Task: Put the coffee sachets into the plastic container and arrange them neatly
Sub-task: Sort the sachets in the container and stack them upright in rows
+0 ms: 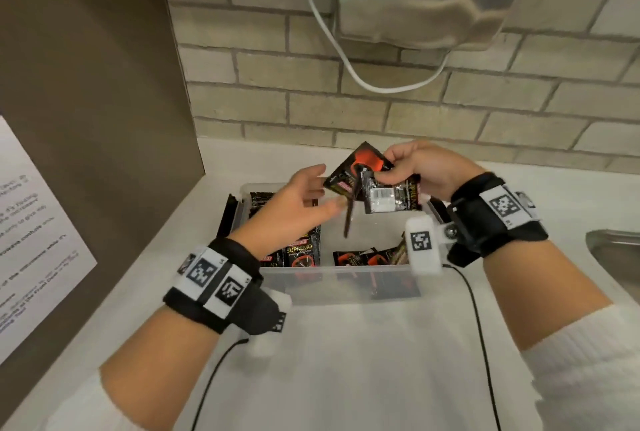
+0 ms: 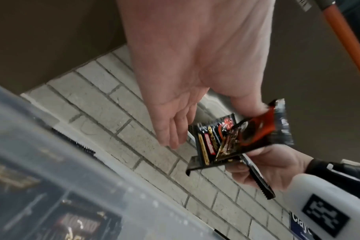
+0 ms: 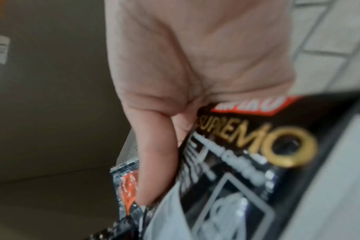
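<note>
above the far half of the plastic container (image 1: pixel 341 270), the right hand (image 1: pixel 420 167) pinches a fanned bunch of coffee sachets (image 1: pixel 375 184), thumb on the near face and curled fingers behind; in the right wrist view the thumb (image 3: pixel 154 162) lies along a black packet lettered "supremo", with another packet's silver-and-orange edge behind it. one sachet in the bunch hangs edge-on, its lower end dipping toward the container's inside. the left hand (image 1: pixel 294 205) is beside the bunch on its left, fingers straight and loose, palm turned to the packets, grasping nothing; in the left wrist view its fingertips (image 2: pixel 170 139) are just short of the packets' edge, while the thumb reaches the top of the bunch, and i cannot tell whether it touches. inside the container, sachets stand against the left wall, one with its "supremo" front facing the near side, and a few more lie loosely by the near right corner. a dark packet shows outside the container's far left corner. the container sits on a white counter (image 1: pixel 346 361), near its back edge under a brick-tiled wall (image 1: pixel 311 91). a steel sink's rim (image 1: pixel 613 247) shows at the counter's right edge, a white cable (image 1: pixel 346 59) loops on the wall, and a brown panel (image 1: pixel 86 84) bounds the left side.
</note>
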